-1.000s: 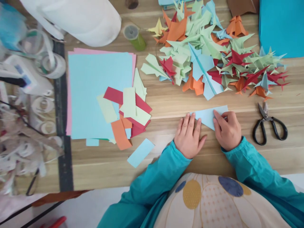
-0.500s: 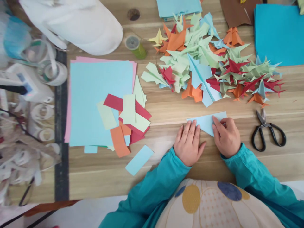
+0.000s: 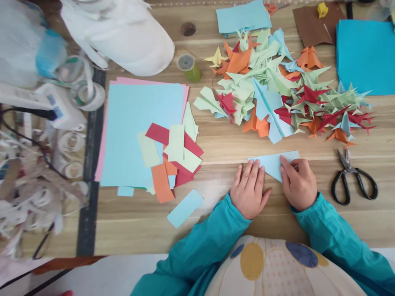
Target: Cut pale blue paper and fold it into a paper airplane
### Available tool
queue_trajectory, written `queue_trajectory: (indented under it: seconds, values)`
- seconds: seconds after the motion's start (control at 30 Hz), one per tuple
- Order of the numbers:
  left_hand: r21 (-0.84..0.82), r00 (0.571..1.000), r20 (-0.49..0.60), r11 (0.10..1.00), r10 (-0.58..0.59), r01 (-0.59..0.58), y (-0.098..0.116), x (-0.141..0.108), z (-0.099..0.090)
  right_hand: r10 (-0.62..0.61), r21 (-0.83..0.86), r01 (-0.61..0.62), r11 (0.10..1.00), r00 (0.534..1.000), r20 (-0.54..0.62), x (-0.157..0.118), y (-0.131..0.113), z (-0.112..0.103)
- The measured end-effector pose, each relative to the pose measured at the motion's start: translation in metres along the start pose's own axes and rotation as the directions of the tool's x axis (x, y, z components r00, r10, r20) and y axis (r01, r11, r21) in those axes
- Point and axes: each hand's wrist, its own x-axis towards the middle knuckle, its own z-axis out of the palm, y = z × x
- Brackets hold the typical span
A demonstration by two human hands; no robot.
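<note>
A light blue folded paper (image 3: 271,164) with a pointed left end lies on the wooden table in front of me. My left hand (image 3: 249,191) rests flat with fingers stretched, its fingertips on the paper's left part. At the right part, my right hand (image 3: 298,183) has its fingers curled, with the index fingertip pressing on the paper and the thumb at its lower edge. Black-handled scissors (image 3: 348,172) lie to the right of that hand, blades slightly apart. Beyond the paper is a heap of folded paper planes (image 3: 271,74) in green, orange, red and blue.
On the left, a stack of blue and pink sheets (image 3: 129,123) carries loose paper strips (image 3: 162,185). A blue strip (image 3: 185,208) lies nearer me. Farther off are a green thread spool (image 3: 193,72), a white cap-like item (image 3: 138,41) and turquoise sheets (image 3: 365,57). Tape rolls and scraps crowd the far left.
The view has shifted, so the table's things appear farther right and mostly a little lower. Both hands stay at the same places on the folded paper.
</note>
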Motion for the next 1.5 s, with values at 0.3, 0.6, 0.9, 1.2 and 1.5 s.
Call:
queue_trajectory:
  seconds: [0.3, 0.6, 0.9, 1.2, 1.5]
  values:
    - [-0.003, 1.000, 0.010, 1.000, -0.005, 0.005, -0.0006, 0.0008, -0.0009, -0.008, -0.022, 0.008, 1.000, 1.000, -0.009, -0.0001, 0.0003, 0.0015]
    - [0.021, 1.000, 0.001, 1.000, -0.007, 0.007, 0.0003, 0.0000, 0.0007, -0.006, -0.014, 0.006, 1.000, 1.000, -0.008, -0.0005, 0.0004, 0.0021]
    - [0.051, 1.000, -0.012, 0.999, -0.002, 0.003, 0.0003, -0.0007, -0.0001, 0.014, -0.009, -0.014, 1.000, 1.000, -0.005, -0.0014, -0.0001, 0.0023]
    - [0.024, 1.000, -0.003, 1.000, -0.008, 0.008, -0.0007, 0.0005, -0.0028, 0.005, -0.009, -0.005, 1.000, 1.000, -0.009, -0.0010, -0.0002, 0.0016]
    - [0.015, 1.000, -0.002, 1.000, 0.014, -0.014, -0.0026, 0.0023, -0.0027, 0.002, 0.009, -0.001, 1.000, 1.000, -0.015, -0.0011, 0.0000, 0.0016]
